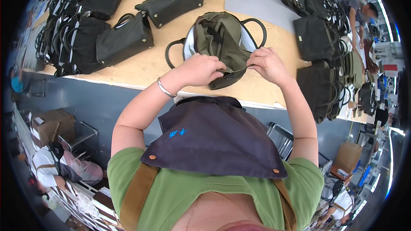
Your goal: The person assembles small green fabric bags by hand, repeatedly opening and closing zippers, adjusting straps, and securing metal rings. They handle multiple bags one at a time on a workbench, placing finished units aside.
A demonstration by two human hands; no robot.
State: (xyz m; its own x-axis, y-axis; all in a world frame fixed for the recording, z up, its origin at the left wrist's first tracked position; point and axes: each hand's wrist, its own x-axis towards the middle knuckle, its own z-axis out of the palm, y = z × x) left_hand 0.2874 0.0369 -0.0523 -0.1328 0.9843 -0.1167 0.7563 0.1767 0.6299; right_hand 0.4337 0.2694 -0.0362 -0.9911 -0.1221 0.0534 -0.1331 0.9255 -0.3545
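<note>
A dark olive handbag (229,80) stands open on the table in front of me, its mouth toward me and its green lining (222,38) showing. One black handle loops out on each side. My left hand (201,69) pinches the near edge of the opening on the left. With thumb and fingers together, my right hand (267,65) grips the same rim farther right, near a fold of the lining. Between the two hands the edge lies stretched. The bottom of the bag's inside is hidden by folds.
Two dark handbags (171,3) (124,38) lie to the left on the tan table (171,77). Rows of similar bags (81,42) stack at the left edge, and more (319,85) crowd the right. A grey sheet (261,6) covers the far right part. Other people sit behind on both sides.
</note>
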